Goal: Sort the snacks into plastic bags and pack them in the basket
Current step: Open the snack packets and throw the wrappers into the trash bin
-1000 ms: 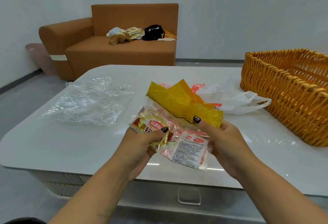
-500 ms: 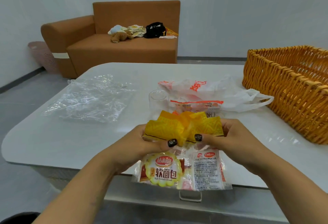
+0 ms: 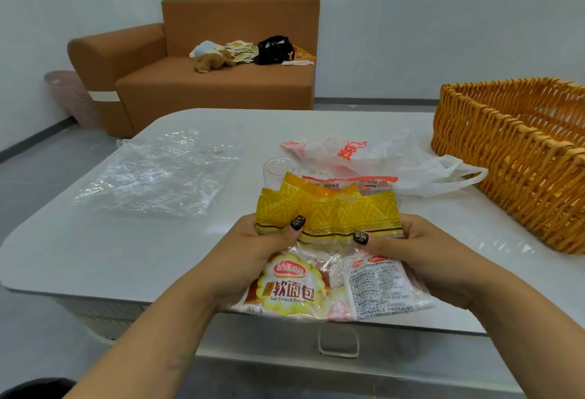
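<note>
Both hands are up over the near edge of the white table (image 3: 95, 256). Left hand (image 3: 253, 253) and right hand (image 3: 424, 256) each pinch the yellow top band of a bag of soft French bread packs (image 3: 329, 259), thumbs on front. Just behind sits a white carrier bag (image 3: 411, 170), its handle by the wicker basket (image 3: 519, 158) at the right edge. A clear plastic bag (image 3: 152, 177) lies flat on the left, bare tabletop around it.

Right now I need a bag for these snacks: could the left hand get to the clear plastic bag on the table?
Probably yes: the clear plastic bag lies flat with nothing between, but the left hand is holding the yellow snack packet.
</note>
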`<act>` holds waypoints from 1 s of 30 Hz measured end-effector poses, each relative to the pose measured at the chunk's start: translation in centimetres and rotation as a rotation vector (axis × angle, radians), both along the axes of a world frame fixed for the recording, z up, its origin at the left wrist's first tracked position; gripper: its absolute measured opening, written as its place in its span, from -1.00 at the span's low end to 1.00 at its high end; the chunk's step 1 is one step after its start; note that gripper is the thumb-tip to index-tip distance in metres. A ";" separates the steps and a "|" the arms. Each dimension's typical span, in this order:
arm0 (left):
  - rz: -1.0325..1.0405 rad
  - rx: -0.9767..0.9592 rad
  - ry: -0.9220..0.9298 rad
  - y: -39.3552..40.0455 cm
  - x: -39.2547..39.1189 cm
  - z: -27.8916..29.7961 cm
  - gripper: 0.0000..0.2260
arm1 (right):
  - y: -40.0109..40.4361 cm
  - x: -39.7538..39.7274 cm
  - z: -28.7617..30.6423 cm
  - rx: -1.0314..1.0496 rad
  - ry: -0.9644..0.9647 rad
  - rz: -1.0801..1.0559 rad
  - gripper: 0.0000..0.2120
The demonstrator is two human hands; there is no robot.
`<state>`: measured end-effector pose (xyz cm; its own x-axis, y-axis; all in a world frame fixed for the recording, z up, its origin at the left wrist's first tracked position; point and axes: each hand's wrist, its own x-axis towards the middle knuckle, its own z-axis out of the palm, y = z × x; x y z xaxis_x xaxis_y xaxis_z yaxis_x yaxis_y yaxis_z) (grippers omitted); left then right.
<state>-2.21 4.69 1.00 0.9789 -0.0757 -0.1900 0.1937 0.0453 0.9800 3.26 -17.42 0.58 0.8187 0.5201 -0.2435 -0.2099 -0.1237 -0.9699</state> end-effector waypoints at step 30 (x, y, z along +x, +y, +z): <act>0.100 0.058 -0.012 1.3 1.2 -1.0 -0.68 | -0.8 0.8 -1.3 0.003 -0.561 -0.031 -0.77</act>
<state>-1.03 6.00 -0.04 0.9832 0.0331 -0.1794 0.1793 0.0068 0.9838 4.03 -18.19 -0.72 0.8371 0.4938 0.2353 0.3350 -0.1227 -0.9342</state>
